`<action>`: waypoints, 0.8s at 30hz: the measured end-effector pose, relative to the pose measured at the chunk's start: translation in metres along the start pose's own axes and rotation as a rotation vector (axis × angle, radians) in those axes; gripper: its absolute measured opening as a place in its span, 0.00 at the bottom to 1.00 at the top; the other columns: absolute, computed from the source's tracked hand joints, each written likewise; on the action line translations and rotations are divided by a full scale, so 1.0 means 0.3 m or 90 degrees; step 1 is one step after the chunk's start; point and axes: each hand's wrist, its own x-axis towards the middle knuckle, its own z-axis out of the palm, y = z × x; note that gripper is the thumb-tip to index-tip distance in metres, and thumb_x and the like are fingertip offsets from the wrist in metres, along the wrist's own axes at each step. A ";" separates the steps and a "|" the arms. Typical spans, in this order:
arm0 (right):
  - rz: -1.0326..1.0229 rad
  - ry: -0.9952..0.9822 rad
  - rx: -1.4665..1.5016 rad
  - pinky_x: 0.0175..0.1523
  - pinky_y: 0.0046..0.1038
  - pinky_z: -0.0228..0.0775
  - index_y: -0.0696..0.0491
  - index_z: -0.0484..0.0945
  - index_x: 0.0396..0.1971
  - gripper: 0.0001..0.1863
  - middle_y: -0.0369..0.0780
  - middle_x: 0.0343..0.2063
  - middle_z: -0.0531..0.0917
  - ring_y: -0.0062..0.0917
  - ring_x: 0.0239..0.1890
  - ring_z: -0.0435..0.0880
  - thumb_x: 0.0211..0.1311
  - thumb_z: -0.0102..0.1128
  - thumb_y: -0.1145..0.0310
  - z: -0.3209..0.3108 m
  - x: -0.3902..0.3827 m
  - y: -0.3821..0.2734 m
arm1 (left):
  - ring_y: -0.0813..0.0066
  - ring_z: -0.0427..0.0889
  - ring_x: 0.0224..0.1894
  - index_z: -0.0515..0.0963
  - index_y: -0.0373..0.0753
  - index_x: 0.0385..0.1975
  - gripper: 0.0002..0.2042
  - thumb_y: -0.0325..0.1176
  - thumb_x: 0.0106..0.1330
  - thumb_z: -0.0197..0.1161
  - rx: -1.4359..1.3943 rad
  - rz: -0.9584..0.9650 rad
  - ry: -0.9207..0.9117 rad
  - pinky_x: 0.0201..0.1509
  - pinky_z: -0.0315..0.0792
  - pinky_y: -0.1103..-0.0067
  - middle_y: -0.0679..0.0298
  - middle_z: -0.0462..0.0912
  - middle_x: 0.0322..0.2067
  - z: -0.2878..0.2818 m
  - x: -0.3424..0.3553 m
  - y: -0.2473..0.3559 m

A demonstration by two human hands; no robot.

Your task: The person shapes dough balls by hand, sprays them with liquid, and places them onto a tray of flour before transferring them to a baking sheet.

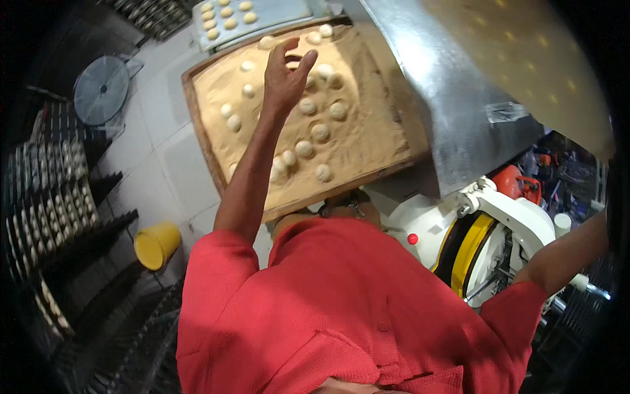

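Observation:
My left hand (pixel 286 73) is raised over a wooden-rimmed board of tan flour or meal (pixel 223 144), its fingers curved and apart, with nothing visible between them. Round pale dough balls (pixel 308 105) lie scattered on the board around and below it, some dusted. Beyond the board a metal tray (pixel 275 33) holds several dough pieces in rows. My right forearm (pixel 564 253) reaches out to the right, past a white machine with a yellow ring (pixel 474 253); the hand itself is hidden at the dark edge of the picture.
A large steel machine body (pixel 440 125) stands right of the board. Racks of trays with dough pieces (pixel 49 220) line the left, beside a yellow bucket (pixel 155 246) and a round grey object (pixel 98 88) on the tiled floor. Red items (pixel 512 184) sit behind the white machine.

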 end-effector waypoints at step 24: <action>0.026 -0.787 0.456 0.58 0.43 0.70 0.56 0.79 0.51 0.20 0.52 0.45 0.82 0.47 0.50 0.79 0.58 0.68 0.70 0.435 -1.613 -0.684 | 0.61 0.84 0.47 0.79 0.34 0.51 0.19 0.39 0.64 0.69 0.428 -0.592 0.151 0.53 0.77 0.72 0.52 0.84 0.47 -1.004 -1.838 -0.484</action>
